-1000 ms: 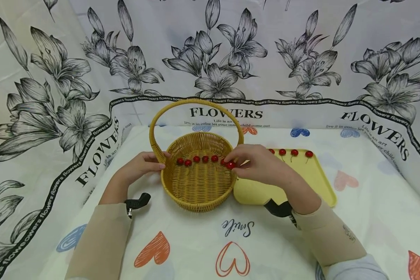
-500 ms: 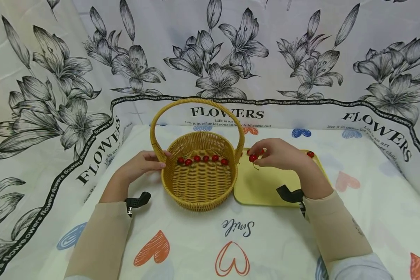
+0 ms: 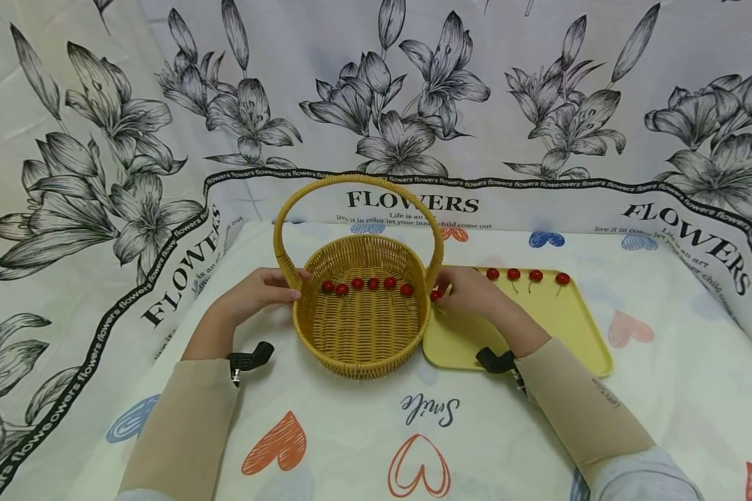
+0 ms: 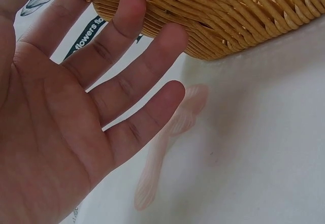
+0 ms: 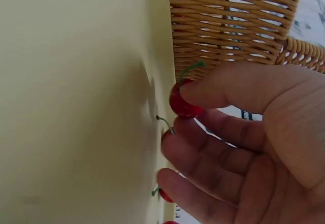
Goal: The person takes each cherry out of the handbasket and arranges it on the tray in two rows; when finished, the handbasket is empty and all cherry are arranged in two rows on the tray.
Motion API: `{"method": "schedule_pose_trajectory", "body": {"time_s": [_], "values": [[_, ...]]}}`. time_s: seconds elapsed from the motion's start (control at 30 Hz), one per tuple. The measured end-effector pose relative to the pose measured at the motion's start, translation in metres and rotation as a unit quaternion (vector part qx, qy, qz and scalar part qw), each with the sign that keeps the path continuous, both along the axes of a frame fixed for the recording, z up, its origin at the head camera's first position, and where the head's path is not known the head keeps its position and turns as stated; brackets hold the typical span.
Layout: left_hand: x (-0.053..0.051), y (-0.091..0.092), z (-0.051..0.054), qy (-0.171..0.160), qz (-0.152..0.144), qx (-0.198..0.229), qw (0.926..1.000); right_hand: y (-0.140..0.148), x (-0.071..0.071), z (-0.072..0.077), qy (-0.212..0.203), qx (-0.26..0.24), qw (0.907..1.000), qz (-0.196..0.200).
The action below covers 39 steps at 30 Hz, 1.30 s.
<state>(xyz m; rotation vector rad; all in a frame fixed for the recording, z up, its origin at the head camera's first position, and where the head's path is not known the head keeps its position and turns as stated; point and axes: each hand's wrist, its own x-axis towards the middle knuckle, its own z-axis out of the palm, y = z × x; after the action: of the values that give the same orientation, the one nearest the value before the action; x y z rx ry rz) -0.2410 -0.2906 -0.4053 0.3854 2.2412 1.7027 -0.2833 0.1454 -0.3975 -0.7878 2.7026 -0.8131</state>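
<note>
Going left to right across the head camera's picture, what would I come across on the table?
Left hand → wicker basket → pinched cherry → right hand → rightmost cherry, at the yellow tray's far edge.

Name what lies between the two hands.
In the head view, the basket, holding six cherries, lies between the left hand and the right hand, which pinches another cherry.

A golden-brown round wicker basket (image 3: 363, 330); glossy red round cherries (image 5: 179, 102) with green stems (image 5: 188, 69); a plain yellow rectangular tray (image 3: 558, 334); white cloth (image 3: 345, 445) printed with orange-red and blue hearts (image 3: 282, 445).
</note>
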Motion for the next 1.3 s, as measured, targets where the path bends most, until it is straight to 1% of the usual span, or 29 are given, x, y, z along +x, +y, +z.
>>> {"method": "schedule_pose_trajectory", "body": {"time_s": [0.13, 0.27, 0.43, 0.53, 0.7, 0.8, 0.87, 1.0, 1.17, 1.3], "values": [[0.001, 0.001, 0.001, 0.003, -0.001, 0.0, 1.0, -0.002, 0.0, -0.002, 0.03, 0.007, 0.9995, -0.011], [0.001, 0.0, 0.001, 0.005, -0.004, 0.002, 1.0, -0.002, -0.003, -0.005, 0.036, 0.006, 0.9992, -0.017], [0.001, -0.002, 0.0, 0.004, -0.003, 0.003, 1.0, -0.001, -0.004, -0.009, 0.032, 0.012, 0.9992, -0.019], [0.002, -0.002, -0.001, 0.002, -0.001, -0.002, 1.0, 0.0, -0.003, -0.01, 0.02, 0.013, 0.9995, -0.02], [0.003, -0.003, -0.001, -0.001, 0.001, -0.011, 0.9999, -0.001, -0.001, -0.005, -0.011, 0.008, 0.9999, -0.005], [0.003, -0.003, -0.002, -0.001, 0.003, -0.01, 0.9999, 0.0, 0.0, -0.001, 0.0, 0.016, 0.9999, -0.002], [0.002, -0.002, -0.003, 0.001, 0.003, -0.005, 1.0, 0.003, 0.001, 0.005, 0.015, 0.014, 0.9998, -0.005], [0.002, -0.002, -0.004, 0.004, -0.002, 0.003, 1.0, 0.012, 0.005, 0.024, 0.031, -0.003, 0.9994, -0.011], [0.001, -0.002, -0.004, 0.003, -0.006, 0.007, 1.0, 0.027, 0.015, 0.051, 0.023, -0.034, 0.9989, -0.025], [0.0, -0.001, -0.002, 0.005, -0.006, 0.006, 1.0, 0.037, 0.027, 0.072, 0.015, -0.054, 0.9979, -0.031]]}}
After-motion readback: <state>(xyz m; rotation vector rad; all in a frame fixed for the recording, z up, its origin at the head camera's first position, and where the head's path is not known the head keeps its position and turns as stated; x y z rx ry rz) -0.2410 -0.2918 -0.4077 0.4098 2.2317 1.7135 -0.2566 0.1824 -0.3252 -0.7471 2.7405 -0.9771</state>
